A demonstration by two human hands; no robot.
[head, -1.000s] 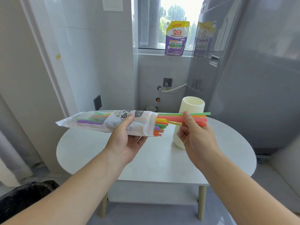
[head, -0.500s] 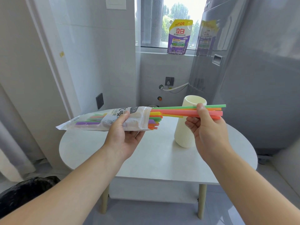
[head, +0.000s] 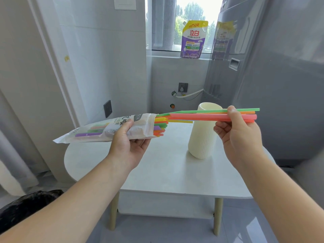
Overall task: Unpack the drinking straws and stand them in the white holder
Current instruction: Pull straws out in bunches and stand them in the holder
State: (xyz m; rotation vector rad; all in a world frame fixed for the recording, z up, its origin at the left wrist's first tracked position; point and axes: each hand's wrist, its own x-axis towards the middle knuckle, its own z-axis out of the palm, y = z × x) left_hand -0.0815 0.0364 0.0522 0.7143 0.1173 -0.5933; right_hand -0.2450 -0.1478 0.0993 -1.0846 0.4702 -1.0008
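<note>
Over the last second the right hand (head: 240, 134) has drawn a small bunch of straws (head: 210, 116) farther out of the bag (head: 112, 129); their tail ends now sit only just at the bag's open mouth, where a second ago a good part still lay inside. The right grip is clamped on that bunch, thumb on top, fingers beneath. The left hand (head: 128, 144) is closed around the bag's middle, holding it roughly level. More straws poke from the mouth just beyond the left grip, and most of them remain in the bag.

By my reckoning the first bunch is nearly free, so tipping it upright comes next. The white holder (head: 201, 137) stands directly below and behind the pulled bunch, just inward of the right grip, with its mouth open and no straws showing.

The holder rests on a pale rounded tabletop (head: 157, 172), otherwise bare. Beyond are tiled walls, a window sill with a purple pouch (head: 192, 41), and a grey appliance (head: 280, 76) past the right grip.
</note>
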